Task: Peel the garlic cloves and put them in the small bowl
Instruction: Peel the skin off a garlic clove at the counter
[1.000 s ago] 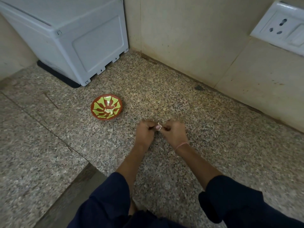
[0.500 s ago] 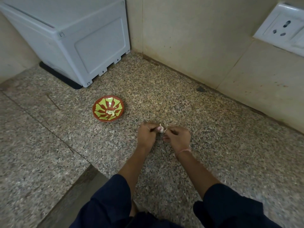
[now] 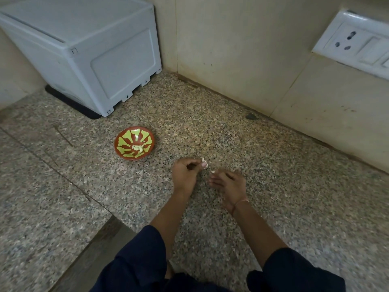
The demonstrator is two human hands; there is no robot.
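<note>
My left hand (image 3: 185, 172) pinches a pale garlic cloves piece (image 3: 204, 162) between thumb and fingertips, just above the speckled counter. My right hand (image 3: 228, 182) sits a short gap to the right, its fingertips pinching a small white scrap of peel (image 3: 213, 171). The small bowl (image 3: 134, 142), red-brown with yellow-green petal shapes, stands to the left of my left hand and holds pale peeled garlic (image 3: 137, 148) at its centre.
A grey-white plastic appliance (image 3: 84, 51) on a black mat fills the back left corner. Beige wall tiles run behind the counter, with a white socket plate (image 3: 355, 43) at the upper right. A dark strip (image 3: 90, 251) marks the counter's lower left edge.
My hands were together on the clove; now they have pulled apart. The left keeps the clove and the right has drawn away right with a scrap of peel.
</note>
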